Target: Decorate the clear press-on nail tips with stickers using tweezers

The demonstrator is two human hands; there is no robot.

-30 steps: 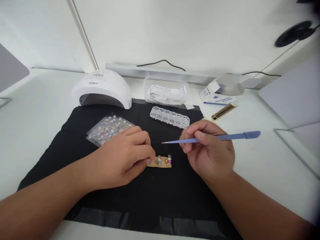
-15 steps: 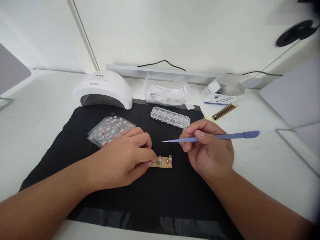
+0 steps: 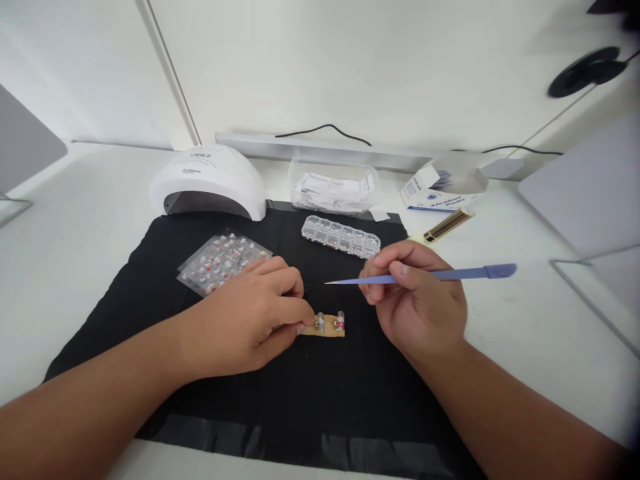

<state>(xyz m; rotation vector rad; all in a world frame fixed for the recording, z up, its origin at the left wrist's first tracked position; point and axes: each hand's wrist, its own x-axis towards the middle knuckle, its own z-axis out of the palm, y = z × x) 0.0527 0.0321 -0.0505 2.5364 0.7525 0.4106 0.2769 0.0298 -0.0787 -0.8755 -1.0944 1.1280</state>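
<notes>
With thumb and fingers closed, my left hand [image 3: 257, 313] grips the left end of a tan strip [image 3: 329, 331] over the black mat. Two small clear nail tips with printed characters stand on the strip: a greyish-blue nail tip [image 3: 321, 321] near my fingers and a pink nail tip [image 3: 341, 321] at the right end. My hand hides the rest of the strip. To the right, my right hand [image 3: 415, 300] holds blue tweezers [image 3: 465, 273] level, their fine tip pointing left above the mat, apart from the strip.
Sticker sheets [image 3: 220, 260] lie beyond my left hand, before a white nail lamp [image 3: 207, 177]. Farther back are a clear compartment case [image 3: 341, 237], a plastic tub of packets [image 3: 334, 187], an alcohol pad box [image 3: 443, 190] and a gold tube [image 3: 449, 225]. The black mat [image 3: 280, 407] covers the middle of the white table.
The view has shifted slightly. Both hands, the strip and the tweezers keep nearly the same positions.
</notes>
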